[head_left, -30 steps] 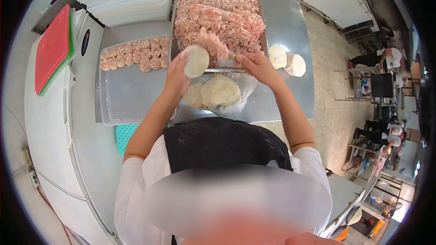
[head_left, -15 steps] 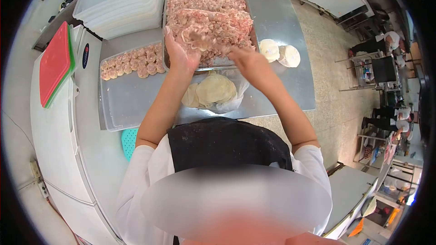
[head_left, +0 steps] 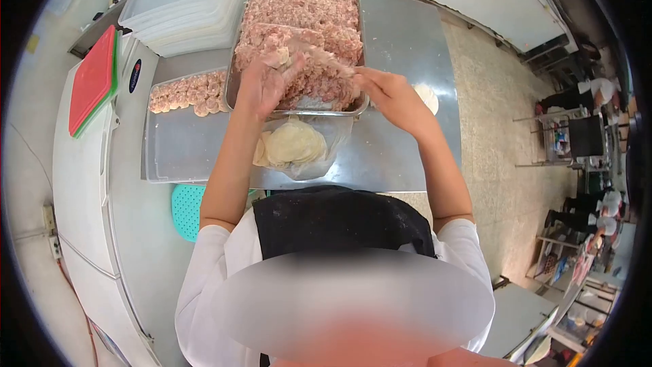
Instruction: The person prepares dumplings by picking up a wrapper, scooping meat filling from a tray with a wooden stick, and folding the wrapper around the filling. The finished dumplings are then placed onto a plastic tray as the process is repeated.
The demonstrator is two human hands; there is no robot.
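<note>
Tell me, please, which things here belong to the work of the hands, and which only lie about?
In use:
left hand
right hand
steel tray of pink minced meat
pale round dough wrappers
clear tray of finished dumplings

Lying about:
red and green cutting boards
stack of white plastic trays

Bare steel table (head_left: pixel 401 34) right of the meat tray (head_left: pixel 234 61); stacked lids (head_left: pixel 183 7) crowd its left.

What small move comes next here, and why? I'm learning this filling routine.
Probably draw the right hand back to wipe the filling off into the wrapper in the left hand. Both hands meet over the near edge of the meat tray, and the dumpling tray has room.
</note>
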